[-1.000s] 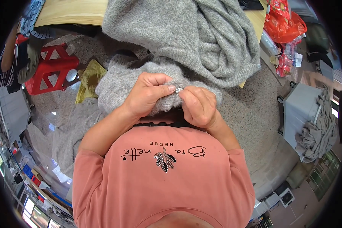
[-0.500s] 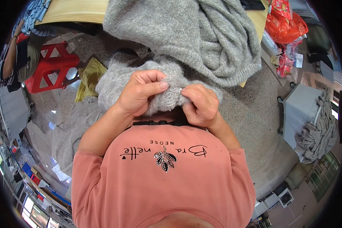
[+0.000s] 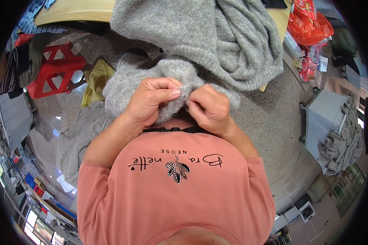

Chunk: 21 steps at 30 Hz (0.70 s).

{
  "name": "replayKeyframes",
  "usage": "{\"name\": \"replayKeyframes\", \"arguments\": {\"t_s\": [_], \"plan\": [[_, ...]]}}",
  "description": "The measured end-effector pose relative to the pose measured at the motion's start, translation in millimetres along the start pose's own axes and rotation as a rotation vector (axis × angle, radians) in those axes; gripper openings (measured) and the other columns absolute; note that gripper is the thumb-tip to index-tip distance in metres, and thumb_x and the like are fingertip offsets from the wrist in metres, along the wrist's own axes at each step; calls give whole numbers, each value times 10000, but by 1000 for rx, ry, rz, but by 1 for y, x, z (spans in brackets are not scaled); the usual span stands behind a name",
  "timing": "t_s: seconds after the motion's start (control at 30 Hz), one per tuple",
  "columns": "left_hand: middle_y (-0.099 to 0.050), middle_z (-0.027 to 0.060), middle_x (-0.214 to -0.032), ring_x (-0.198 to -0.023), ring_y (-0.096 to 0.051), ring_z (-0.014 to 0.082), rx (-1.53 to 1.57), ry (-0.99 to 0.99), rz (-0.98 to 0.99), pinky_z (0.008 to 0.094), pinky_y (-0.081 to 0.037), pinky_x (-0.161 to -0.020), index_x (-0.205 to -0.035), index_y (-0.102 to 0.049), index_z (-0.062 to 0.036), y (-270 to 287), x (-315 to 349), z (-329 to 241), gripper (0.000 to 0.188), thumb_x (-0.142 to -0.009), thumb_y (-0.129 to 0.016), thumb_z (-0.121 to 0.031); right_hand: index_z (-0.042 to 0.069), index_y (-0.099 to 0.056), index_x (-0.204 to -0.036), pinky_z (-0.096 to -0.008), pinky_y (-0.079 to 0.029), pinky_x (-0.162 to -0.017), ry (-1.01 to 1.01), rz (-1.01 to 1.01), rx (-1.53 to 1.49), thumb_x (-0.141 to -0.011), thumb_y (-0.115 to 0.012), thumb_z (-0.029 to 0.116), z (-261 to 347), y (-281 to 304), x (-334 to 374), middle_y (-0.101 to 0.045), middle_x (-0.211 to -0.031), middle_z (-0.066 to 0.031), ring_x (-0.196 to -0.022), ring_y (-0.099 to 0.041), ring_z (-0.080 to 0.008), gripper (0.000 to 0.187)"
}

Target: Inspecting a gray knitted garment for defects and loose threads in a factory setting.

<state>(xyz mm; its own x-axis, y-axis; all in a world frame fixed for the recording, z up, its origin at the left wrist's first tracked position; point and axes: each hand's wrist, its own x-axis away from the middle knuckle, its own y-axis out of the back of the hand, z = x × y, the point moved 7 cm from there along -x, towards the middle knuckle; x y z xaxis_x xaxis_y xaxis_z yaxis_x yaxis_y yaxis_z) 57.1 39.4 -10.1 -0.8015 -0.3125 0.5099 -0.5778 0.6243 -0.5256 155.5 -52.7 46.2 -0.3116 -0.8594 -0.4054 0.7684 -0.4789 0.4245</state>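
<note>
Grey knit [image 3: 178, 72] lies bunched in your lap, centre of the frame. Your left hand [image 3: 152, 100] pinches a fold of it between thumb and forefinger. Your right hand [image 3: 210, 108] is curled just beside, thumb and fingers pressed together; cannot tell whether anything sits between them. Above, a larger grey garment [image 3: 188, 38] drapes over the front edge of the pale wooden surface [image 3: 77, 13]. Upper left: red stool [image 3: 55, 73], yellow bag [image 3: 97, 81] near it on the floor [image 3: 257, 118]. Upper right: red plastic bag [image 3: 310, 29]. Right edge: grey wheeled bin [image 3: 321, 118], crumpled grey cloth [image 3: 341, 145] over its side.
</note>
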Motion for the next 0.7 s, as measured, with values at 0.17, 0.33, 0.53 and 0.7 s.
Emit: {"name": "replayKeyframes", "arguments": {"t_s": [0.17,0.33,0.53,0.7], "plan": [[-612,17,-818,-684,-499,58,-50,-44,39,179,-374,-629,-807,-657,9,-7,0,1,56,-796,-629,-38,-5,-591,-899,-282,-449,-570,-244,-30,-178,-710,-672,22,-18,9,-4,-566,-787,-88,-650,-558,-191,207],[-606,-10,-732,-656,-502,37,-269,-114,-25,184,-395,-585,-801,-634,12,-7,4,-6,76,-839,-605,-46,-27,-601,-838,-256,-396,-526,-443,136,-507,-756,-637,27,-34,-17,5,-585,-743,-47,-624,-518,-106,104],[-608,7,-744,-670,-525,47,-45,-57,-40,194,-425,-612,-809,-606,6,-6,-1,-1,89,-855,-585,-67,4,-626,-820,-189,-363,-491,-808,216,-919,-790,-636,51,-49,-30,22,-593,-681,18,-565,-466,-13,57],[-593,-3,-722,-652,-502,41,-93,-97,-69,194,-408,-592,-798,-602,2,-2,-3,-4,100,-852,-591,-81,9,-646,-829,-172,-377,-495,-871,74,-1021,-781,-650,47,-51,-30,18,-606,-680,16,-561,-483,-14,61]]}}
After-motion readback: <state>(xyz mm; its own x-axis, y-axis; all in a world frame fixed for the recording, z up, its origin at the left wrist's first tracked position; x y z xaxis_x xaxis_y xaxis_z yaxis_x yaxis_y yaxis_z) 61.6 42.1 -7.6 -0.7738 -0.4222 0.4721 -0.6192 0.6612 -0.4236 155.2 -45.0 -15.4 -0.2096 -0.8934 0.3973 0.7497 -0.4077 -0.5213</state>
